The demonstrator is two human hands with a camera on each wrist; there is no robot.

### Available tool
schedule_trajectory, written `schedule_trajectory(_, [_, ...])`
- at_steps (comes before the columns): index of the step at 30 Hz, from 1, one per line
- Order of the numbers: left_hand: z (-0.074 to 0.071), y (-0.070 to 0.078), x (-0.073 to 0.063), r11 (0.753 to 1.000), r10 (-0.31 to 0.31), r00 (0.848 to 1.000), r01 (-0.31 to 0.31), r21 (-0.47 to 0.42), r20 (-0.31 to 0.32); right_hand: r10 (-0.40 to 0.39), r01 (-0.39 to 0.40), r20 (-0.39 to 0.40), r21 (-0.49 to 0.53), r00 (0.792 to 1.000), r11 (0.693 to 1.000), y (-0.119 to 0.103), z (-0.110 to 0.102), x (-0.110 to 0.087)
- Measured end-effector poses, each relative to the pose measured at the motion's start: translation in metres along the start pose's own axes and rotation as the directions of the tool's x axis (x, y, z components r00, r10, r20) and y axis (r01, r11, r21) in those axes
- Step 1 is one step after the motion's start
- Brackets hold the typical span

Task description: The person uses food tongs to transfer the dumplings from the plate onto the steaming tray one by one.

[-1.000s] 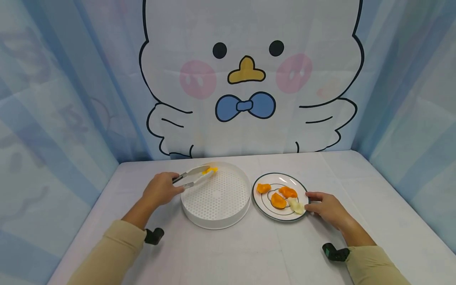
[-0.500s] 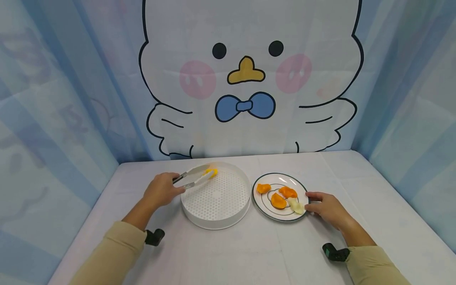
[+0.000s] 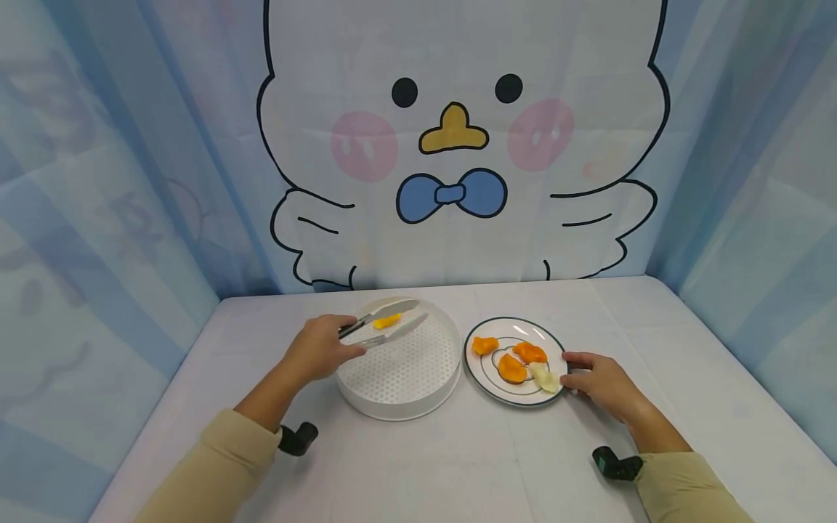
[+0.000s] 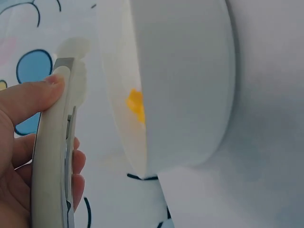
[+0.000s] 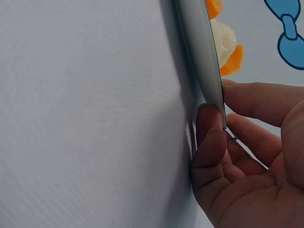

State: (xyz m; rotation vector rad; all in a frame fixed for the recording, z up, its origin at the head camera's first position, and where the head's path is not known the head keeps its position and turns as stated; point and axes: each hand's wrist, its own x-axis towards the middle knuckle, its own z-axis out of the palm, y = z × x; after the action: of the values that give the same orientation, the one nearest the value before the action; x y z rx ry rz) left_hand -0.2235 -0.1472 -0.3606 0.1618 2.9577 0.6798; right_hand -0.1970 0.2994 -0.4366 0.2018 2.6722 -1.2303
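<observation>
My left hand (image 3: 320, 349) grips metal tongs (image 3: 397, 306), whose spread arms reach over a round white tray with a perforated floor (image 3: 399, 409). A small yellow piece (image 3: 387, 321) lies at the tray's far left, and nothing shows between the tong tips. In the left wrist view, thumb and fingers wrap the tongs' handle (image 4: 51, 142). My right hand (image 3: 604, 385) pinches the right rim of a dark-edged white plate (image 3: 480, 372), thumb above and fingers below. On that plate sit several orange pieces (image 3: 512, 369) and a pale, translucent piece (image 3: 544, 379).
A white cloth covers the table (image 3: 418, 472). Behind it hangs a curtain (image 3: 451, 247) printed with a cartoon bird. Black wrist devices (image 3: 298, 439) are strapped at both sleeves. Tray and plate stand side by side, close together.
The tongs have let go of the yellow piece, which stays in the tray. My left hand and the tongs have shifted right. The right hand and plate have not moved.
</observation>
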Motion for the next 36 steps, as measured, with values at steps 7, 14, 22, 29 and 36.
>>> schedule_trajectory(7, [0.014,0.025,-0.004,0.997,0.076,0.997,-0.076,-0.021,0.010,0.008,-0.008,0.007,0.003,1.000,1.000,-0.003,0.000,-0.002])
schedule_trajectory(14, [0.032,0.049,-0.007,0.989,0.145,0.988,-0.143,-0.035,0.048,0.008,-0.008,0.006,0.006,1.000,1.000,-0.003,-0.001,-0.002])
schedule_trajectory(22, [0.046,0.067,-0.005,0.977,0.214,0.971,-0.211,-0.031,0.107,-0.013,0.013,0.004,0.007,1.000,1.000,0.000,0.000,-0.002])
schedule_trajectory(29, [0.051,0.077,0.000,0.972,0.229,0.962,-0.233,0.008,0.146,-0.012,0.012,0.004,0.013,1.000,1.000,0.000,0.000,-0.002])
schedule_trajectory(36, [0.054,0.084,0.007,0.966,0.245,0.955,-0.256,0.044,0.169,-0.011,0.011,0.003,0.016,1.000,1.000,0.001,0.001,-0.001])
